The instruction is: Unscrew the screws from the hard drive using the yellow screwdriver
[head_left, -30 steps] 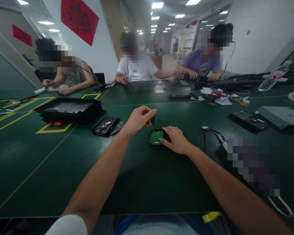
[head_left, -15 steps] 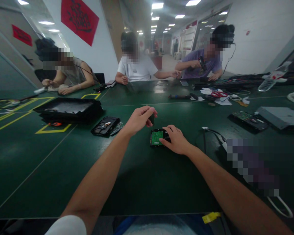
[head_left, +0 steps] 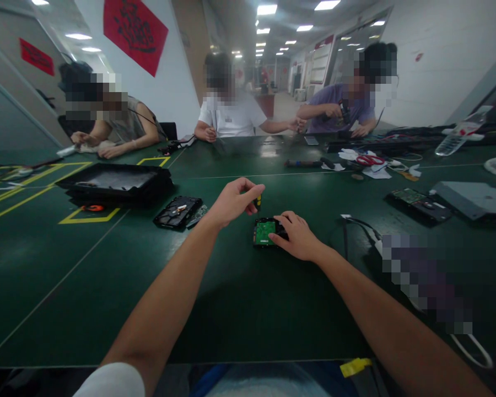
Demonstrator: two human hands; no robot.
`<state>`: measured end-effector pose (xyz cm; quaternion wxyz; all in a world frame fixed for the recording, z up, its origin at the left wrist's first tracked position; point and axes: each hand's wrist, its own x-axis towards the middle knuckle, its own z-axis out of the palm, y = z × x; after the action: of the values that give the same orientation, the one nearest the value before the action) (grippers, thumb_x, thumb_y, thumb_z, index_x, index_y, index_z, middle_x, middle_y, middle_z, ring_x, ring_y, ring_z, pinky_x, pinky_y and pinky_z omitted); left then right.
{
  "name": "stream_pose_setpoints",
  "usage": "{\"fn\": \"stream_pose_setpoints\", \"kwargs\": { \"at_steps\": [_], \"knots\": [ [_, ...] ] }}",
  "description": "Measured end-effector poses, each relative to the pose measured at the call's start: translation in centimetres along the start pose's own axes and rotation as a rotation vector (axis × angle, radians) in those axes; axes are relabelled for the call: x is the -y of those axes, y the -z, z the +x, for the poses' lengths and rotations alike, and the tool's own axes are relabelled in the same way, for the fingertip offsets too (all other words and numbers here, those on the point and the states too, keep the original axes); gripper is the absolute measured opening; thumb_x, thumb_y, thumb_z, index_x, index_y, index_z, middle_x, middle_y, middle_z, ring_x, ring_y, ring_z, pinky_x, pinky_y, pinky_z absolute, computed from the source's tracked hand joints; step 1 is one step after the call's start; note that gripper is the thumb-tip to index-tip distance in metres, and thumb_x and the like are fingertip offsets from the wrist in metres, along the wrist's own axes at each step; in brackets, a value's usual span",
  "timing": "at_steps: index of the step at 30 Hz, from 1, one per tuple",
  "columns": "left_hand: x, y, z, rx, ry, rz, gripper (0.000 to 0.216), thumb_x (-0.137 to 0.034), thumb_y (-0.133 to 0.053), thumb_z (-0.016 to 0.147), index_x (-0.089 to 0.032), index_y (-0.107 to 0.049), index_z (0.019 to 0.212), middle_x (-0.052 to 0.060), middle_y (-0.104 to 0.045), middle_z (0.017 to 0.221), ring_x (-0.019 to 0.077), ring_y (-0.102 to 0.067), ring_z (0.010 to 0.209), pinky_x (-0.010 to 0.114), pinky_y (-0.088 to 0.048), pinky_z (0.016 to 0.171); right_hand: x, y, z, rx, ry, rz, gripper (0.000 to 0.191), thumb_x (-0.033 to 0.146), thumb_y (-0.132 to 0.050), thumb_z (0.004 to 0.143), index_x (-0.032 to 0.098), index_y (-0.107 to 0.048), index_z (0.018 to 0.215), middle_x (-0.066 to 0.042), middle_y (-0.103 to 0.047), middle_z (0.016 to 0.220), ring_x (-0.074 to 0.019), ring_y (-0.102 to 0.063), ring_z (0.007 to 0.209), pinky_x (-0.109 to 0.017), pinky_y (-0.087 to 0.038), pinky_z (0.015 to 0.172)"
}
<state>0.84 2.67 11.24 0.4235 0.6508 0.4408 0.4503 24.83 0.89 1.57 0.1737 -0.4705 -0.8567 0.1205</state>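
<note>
The hard drive (head_left: 264,231) lies on the desk (head_left: 223,309), its right part beneath the right hand (head_left: 295,237), which grasps it. Above its far edge, the left hand (head_left: 238,199) pinches a small black-and-yellow tool (head_left: 258,203). The hands cover portions of both, and the tool's tip I cannot make out

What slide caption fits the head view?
Left hand pinches a black-and-yellow object near a green-boarded hard drive, right hand on the drive.

Green-and-black hard drive (head_left: 265,232), black-and-yellow tool (head_left: 258,202), dark green tabletop (head_left: 248,309), yellow tape (head_left: 86,221).
</note>
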Motion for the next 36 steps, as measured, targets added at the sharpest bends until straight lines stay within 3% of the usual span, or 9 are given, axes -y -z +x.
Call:
{"fn": "stream_pose_setpoints", "kwargs": {
  "at_steps": [7,11,18,27,33,36],
  "knots": [
    [-0.36,0.02,-0.17,0.138,-0.071,0.004,0.030,-0.046,-0.062,0.102,-0.017,-0.069,0.105,0.008,-0.076,0.107,0.0068,-0.062,0.054,0.019,-0.049,0.049,0.00,-0.12,-0.11,-0.022,0.016,-0.018,0.067,0.066,-0.053,0.102,0.024,-0.052,0.153,-0.017,-0.052,0.146,-0.0390,-0.052,0.136,-0.059,-0.039,0.118],
    [-0.01,0.09,0.09,0.128,-0.059,-0.012,0.036,-0.051,-0.060,0.102,-0.016,-0.070,0.097,0.007,-0.076,0.100,0.0071,-0.061,0.054,0.019,-0.048,0.050,0.02,-0.19,-0.14,-0.037,0.024,-0.019,0.065,0.064,-0.054,0.102,0.022,-0.053,0.151,-0.018,-0.052,0.146,-0.0380,-0.055,0.133,-0.059,-0.041,0.116],
    [0.62,0.44,0.49,0.094,0.060,-0.210,0.034,-0.049,-0.059,0.102,-0.016,-0.069,0.104,0.009,-0.075,0.102,0.0121,-0.068,0.059,0.024,-0.055,0.053,-0.10,-0.20,-0.17,-0.036,0.032,-0.007,0.066,0.065,-0.053,0.102,0.023,-0.052,0.152,-0.018,-0.053,0.145,-0.0382,-0.055,0.133,-0.059,-0.041,0.116],
    [0.28,-0.04,0.17,0.028,0.011,-0.022,0.032,-0.049,-0.071,0.097,-0.019,-0.062,0.099,-0.002,-0.062,0.074,0.0107,-0.064,0.052,0.020,-0.050,0.047,-0.17,-0.32,-0.15,-0.024,0.013,0.002,0.068,0.067,-0.053,0.102,0.025,-0.051,0.154,-0.018,-0.054,0.145,-0.0389,-0.053,0.135,-0.059,-0.039,0.116],
    [-0.07,-0.09,0.01,0.047,0.028,-0.020,0.025,-0.044,-0.064,0.102,-0.018,-0.064,0.100,-0.001,-0.061,0.076,0.0107,-0.065,0.051,0.019,-0.049,0.044,-0.35,-0.42,-0.18,-0.026,0.015,0.001,0.069,0.068,-0.051,0.102,0.024,-0.051,0.155,-0.018,-0.054,0.146,-0.0391,-0.053,0.135,-0.060,-0.039,0.116],
    [-0.20,-0.02,0.00,0.072,0.052,-0.043,0.023,-0.040,-0.060,0.103,-0.018,-0.067,0.103,0.003,-0.067,0.088,0.0104,-0.067,0.054,0.020,-0.050,0.045,-0.31,-0.40,-0.18,-0.023,0.015,0.001,0.070,0.069,-0.050,0.102,0.024,-0.051,0.155,-0.018,-0.054,0.146,-0.0389,-0.053,0.136,-0.059,-0.040,0.116]
  ]
}}
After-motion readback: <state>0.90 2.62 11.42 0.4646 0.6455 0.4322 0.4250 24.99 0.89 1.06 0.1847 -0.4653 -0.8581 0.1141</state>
